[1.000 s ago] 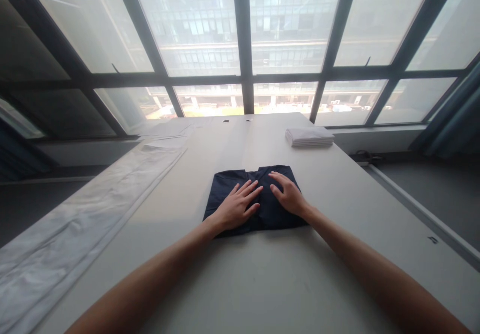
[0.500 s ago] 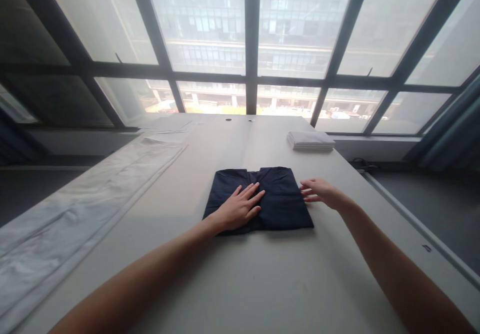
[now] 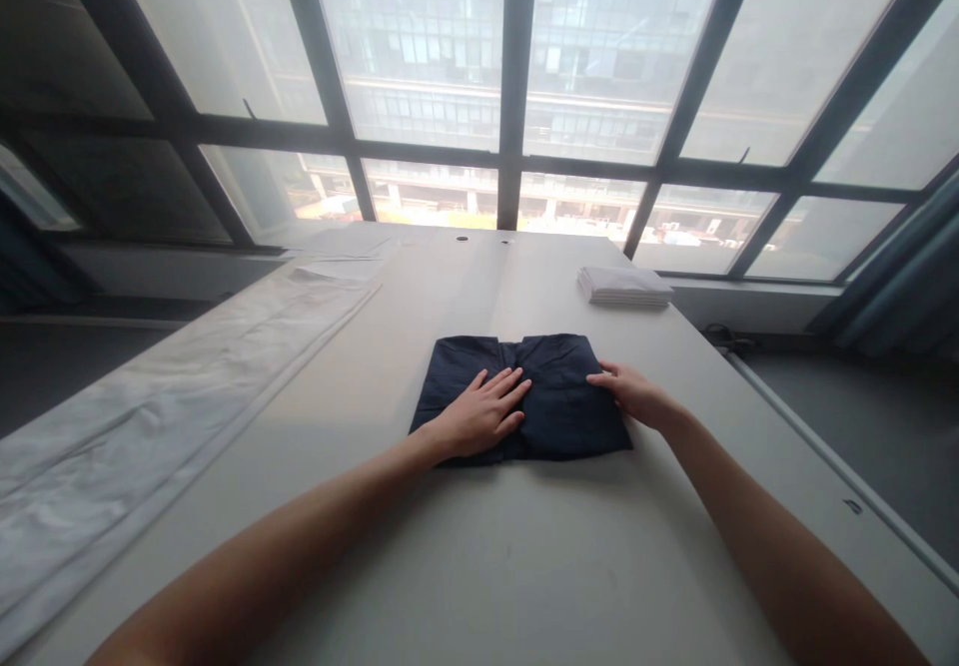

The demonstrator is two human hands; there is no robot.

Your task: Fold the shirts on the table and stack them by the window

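Note:
A folded navy garment (image 3: 565,416) lies flat on the white table, a notch showing in the middle of its far edge. My left hand (image 3: 485,408) rests palm down over its centre with the fingers spread. At the garment's right edge, my right hand (image 3: 629,391) has its thumb on top, and the other fingers are partly hidden at or under the edge. The cloth is pinched there and lifts slightly along that side.
Long white fabric (image 3: 187,396) runs along the left side of the white table (image 3: 509,566). Toward the far right corner sits a stack of folded white cloth (image 3: 625,285). Large windows (image 3: 420,57) rise behind the table, with a blue curtain (image 3: 891,287) at the right.
My right hand has moved left onto the garment's right edge and taken hold of it. My left hand stays in place on the cloth. The view has shifted slightly.

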